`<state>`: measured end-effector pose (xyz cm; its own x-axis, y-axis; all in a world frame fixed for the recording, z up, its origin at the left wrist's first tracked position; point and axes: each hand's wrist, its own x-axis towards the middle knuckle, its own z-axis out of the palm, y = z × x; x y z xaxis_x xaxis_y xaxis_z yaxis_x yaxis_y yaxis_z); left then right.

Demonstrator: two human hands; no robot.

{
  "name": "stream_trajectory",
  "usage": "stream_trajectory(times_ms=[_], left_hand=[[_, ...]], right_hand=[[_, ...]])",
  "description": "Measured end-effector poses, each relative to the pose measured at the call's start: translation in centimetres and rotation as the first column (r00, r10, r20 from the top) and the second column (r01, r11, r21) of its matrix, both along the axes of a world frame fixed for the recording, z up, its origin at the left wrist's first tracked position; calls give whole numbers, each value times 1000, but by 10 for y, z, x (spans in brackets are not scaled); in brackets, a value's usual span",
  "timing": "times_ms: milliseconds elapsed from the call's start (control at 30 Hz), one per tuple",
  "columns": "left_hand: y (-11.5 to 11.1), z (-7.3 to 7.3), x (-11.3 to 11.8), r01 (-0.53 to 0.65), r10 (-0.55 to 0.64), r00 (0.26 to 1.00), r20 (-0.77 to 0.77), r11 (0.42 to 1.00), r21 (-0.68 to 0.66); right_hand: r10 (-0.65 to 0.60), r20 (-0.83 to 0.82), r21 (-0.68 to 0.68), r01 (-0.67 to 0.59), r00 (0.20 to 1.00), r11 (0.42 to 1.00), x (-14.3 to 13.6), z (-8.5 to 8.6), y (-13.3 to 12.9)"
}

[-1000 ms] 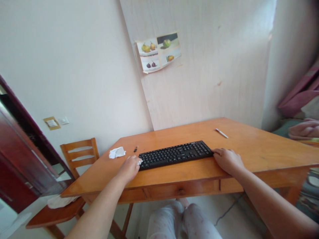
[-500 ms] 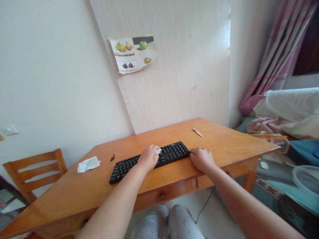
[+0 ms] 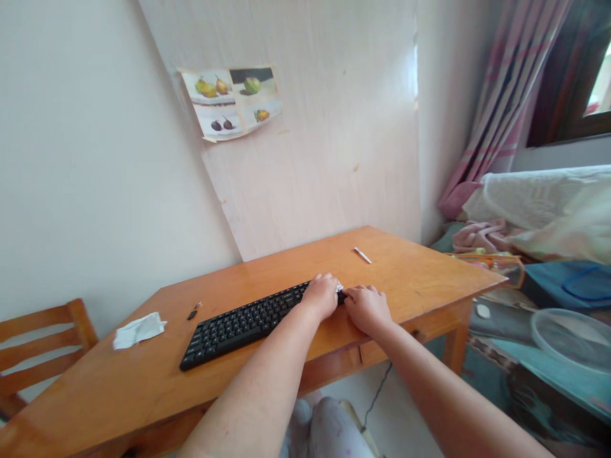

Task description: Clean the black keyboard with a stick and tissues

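Note:
A black keyboard (image 3: 243,324) lies slanted on the wooden table (image 3: 219,289). Over its right part is my left hand (image 3: 322,296), closed on a small crumpled white tissue (image 3: 338,288) that peeks out at the fingertips. My right hand (image 3: 367,309) grips the keyboard's right end, fingers bent and close to my left hand. The keys under my left hand are hidden.
A folded white tissue (image 3: 139,330) and a small black object (image 3: 193,312) lie on the left. A white pen (image 3: 362,256) is towards the back. A wooden chair (image 3: 45,337) stands left; a plastic container (image 3: 573,337) sits at right.
My left hand has slid right along the keyboard with the tissue, up beside my right hand. My right hand stays at the keyboard's end. The view has shifted to the right.

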<state>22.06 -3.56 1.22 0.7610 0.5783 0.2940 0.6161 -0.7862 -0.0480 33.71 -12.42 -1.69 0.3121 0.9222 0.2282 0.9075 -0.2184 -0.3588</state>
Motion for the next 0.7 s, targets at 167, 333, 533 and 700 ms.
stream_trajectory(times_ms=[167, 333, 533, 700], left_hand=[[0, 6, -22, -31, 32, 997, -75, 999, 14], [0, 7, -55, -78, 80, 991, -104, 997, 25], [0, 6, -105, -118, 120, 989, -85, 993, 30], [1, 5, -146, -166, 168, 984, -64, 986, 31]], right_hand=[[-1, 3, -2, 1, 1000, 1000, 2, -3, 1], [0, 17, 12, 0, 1000, 1000, 3, -6, 2], [-6, 28, 4, 6, 1000, 1000, 4, -6, 2], [-1, 48, -2, 1, 999, 1000, 7, -8, 3]])
